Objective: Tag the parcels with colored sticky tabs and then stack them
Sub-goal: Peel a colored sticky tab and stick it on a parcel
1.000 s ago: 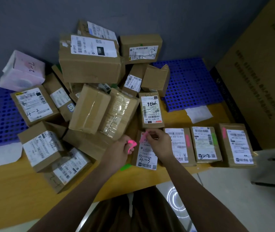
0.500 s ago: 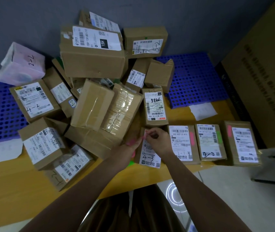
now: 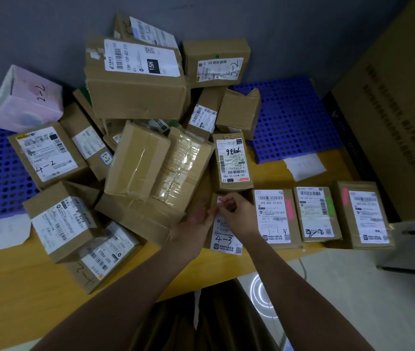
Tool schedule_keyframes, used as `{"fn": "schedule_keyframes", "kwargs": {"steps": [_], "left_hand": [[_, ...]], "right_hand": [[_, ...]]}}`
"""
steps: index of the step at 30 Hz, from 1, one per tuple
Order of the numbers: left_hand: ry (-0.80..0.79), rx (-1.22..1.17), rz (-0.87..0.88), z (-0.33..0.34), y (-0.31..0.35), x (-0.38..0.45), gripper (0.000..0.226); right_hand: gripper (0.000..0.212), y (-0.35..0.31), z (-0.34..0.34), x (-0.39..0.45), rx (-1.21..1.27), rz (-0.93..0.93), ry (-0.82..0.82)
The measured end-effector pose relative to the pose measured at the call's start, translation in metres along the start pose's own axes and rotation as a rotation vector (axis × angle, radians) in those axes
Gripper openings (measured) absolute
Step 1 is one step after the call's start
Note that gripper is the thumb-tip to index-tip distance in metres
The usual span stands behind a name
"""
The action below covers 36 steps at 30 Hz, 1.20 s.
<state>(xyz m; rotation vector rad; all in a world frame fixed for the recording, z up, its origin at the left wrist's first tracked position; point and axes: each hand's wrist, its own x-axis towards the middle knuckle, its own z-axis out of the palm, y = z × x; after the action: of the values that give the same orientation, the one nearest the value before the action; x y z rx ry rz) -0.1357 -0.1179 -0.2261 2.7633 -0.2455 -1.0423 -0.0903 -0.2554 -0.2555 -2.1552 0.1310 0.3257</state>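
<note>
Wooden table [image 3: 11,282] carries a blue perforated mat [image 3: 295,117] along the grey wall. Big printed carton [image 3: 391,110] stands at far right. Loose heap of parcels at centre-left; topmost is the large box marked 15H [image 3: 135,79]; pink parcel marked 2-2 [image 3: 28,100] sits at the heap's left edge.

Row along the near table edge, right to left: parcel with pink tab [image 3: 364,215], parcel with green tab [image 3: 316,214], parcel 3-1 with pink tab [image 3: 274,219], then parcel 4-3 [image 3: 225,239], flat, label up, under both my hands.

My left hand [image 3: 192,230] grips the pad of pink sticky tabs [image 3: 197,216], blurred, just beside the upper left of parcel 4-3. My right hand [image 3: 239,215] pinches a pink tab [image 3: 220,200] at that parcel's top left corner; cannot tell whether it is stuck down.
</note>
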Motion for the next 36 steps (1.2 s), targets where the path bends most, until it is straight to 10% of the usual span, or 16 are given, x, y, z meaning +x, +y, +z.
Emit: {"fn": "schedule_keyframes", "kwargs": {"steps": [25,31,36], "left_hand": [[0.072,-0.194,0.005,-0.022,-0.007,-0.019,0.077],[0.095,-0.314,0.034,-0.022,-0.01,-0.021,0.073],[0.042,-0.265,0.036,-0.021,-0.008,-0.024,0.033]], "right_hand": [[0.004,0.002,-0.001,0.002,-0.021,-0.013,-0.015],[0.006,-0.002,-0.007,-0.01,0.005,-0.17,0.154],[0.014,0.003,0.002,-0.011,-0.362,-0.67,0.267]]}}
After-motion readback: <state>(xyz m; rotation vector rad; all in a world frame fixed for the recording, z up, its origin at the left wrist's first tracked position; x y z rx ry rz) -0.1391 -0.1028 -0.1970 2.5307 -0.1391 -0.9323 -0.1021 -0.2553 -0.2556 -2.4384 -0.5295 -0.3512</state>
